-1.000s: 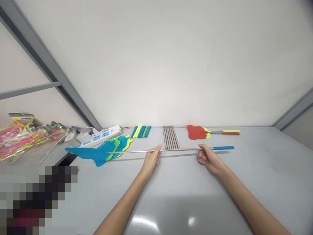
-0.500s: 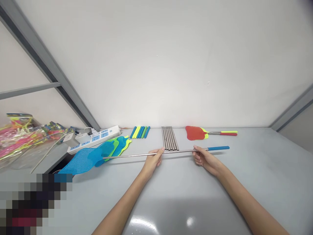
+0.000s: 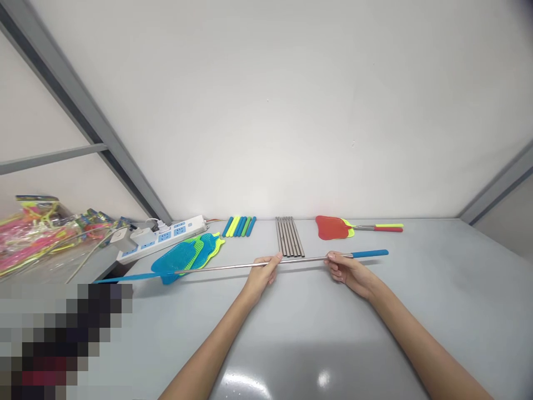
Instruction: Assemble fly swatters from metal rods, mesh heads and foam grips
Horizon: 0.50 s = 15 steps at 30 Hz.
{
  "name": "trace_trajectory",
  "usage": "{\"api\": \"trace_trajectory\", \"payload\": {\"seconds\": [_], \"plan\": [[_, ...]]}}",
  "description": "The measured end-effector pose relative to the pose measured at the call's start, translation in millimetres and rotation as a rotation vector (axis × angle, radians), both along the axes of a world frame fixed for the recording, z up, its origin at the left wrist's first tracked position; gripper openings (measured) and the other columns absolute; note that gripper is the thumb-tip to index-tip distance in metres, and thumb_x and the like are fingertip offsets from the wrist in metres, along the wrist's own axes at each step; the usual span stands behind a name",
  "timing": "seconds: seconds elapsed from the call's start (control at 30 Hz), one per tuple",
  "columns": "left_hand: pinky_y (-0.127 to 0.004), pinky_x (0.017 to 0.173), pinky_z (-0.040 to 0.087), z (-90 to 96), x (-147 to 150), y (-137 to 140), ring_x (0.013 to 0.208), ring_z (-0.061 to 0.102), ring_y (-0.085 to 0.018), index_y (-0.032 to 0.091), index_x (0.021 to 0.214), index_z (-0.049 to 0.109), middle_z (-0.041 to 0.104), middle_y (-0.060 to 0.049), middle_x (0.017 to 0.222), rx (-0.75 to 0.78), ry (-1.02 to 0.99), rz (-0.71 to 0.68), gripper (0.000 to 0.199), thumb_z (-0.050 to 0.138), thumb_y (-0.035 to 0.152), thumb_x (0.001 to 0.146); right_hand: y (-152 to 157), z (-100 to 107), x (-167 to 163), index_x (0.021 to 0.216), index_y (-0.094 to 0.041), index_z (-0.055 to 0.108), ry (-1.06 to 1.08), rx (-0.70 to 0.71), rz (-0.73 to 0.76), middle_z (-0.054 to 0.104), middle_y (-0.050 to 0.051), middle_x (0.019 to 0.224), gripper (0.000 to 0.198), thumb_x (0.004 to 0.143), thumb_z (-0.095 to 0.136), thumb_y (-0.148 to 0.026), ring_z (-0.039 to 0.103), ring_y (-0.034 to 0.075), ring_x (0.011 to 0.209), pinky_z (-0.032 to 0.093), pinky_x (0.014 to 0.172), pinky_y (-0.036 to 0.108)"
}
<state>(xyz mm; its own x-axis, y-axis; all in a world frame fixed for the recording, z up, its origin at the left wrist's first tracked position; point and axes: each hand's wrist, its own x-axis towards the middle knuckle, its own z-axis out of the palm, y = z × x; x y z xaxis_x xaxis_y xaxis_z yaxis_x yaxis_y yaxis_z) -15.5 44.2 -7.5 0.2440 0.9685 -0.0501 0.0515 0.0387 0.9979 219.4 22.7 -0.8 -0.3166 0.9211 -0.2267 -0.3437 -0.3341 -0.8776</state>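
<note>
A blue fly swatter (image 3: 225, 268) with a long extended metal rod lies across both hands above the table. My left hand (image 3: 263, 275) is closed on the middle of the rod, thumb on top. My right hand (image 3: 346, 269) pinches the rod just left of its blue grip (image 3: 370, 253). The swatter's blue head (image 3: 129, 277) is seen edge-on at the left. Beyond the rod lie several metal rods (image 3: 290, 236) side by side, and several blue, yellow and green grips (image 3: 239, 226) in a row. Blue and green-yellow swatter heads (image 3: 177, 258) overlap behind the held swatter.
Red and yellow fly swatters (image 3: 333, 228) rest at the back right by the wall. A white power strip (image 3: 166, 239) with plugs and cables lies at the back left. Plastic-wrapped colourful items (image 3: 37, 239) are piled farther left. The grey table (image 3: 437, 289) extends right.
The held swatter has turned about its rod, so its head now shows edge-on instead of flat. Both hands keep their hold, the right one shifted very slightly left.
</note>
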Motion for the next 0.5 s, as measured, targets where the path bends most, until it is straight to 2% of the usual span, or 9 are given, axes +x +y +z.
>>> {"api": "trace_trajectory", "payload": {"seconds": [0.23, 0.5], "plan": [[-0.019, 0.039, 0.022, -2.6, -1.3, 2.3, 0.035, 0.027, -0.005, 0.018, 0.049, 0.030, 0.028, 0.007, 0.039, 0.032, -0.021, -0.058, 0.038, 0.046, 0.043, 0.073, 0.6, -2.0, 0.9, 0.065, -0.016, 0.052, 0.036, 0.020, 0.016, 0.034, -0.002, 0.056, 0.014, 0.073, 0.054, -0.028, 0.027, 0.007, 0.047, 0.019, 0.044, 0.024], [-0.020, 0.040, 0.024, 0.1, -2.1, 1.1, 0.036, 0.031, -0.005, 0.017, 0.049, 0.034, 0.032, 0.007, 0.039, 0.075, 0.011, -0.098, 0.037, 0.046, 0.042, 0.073, 1.3, -5.3, 3.0, 0.060, -0.017, 0.048, 0.050, 0.035, 0.014, 0.034, -0.003, 0.053, 0.016, 0.068, 0.059, -0.024, 0.028, 0.007, 0.047, 0.020, 0.044, 0.024]]}}
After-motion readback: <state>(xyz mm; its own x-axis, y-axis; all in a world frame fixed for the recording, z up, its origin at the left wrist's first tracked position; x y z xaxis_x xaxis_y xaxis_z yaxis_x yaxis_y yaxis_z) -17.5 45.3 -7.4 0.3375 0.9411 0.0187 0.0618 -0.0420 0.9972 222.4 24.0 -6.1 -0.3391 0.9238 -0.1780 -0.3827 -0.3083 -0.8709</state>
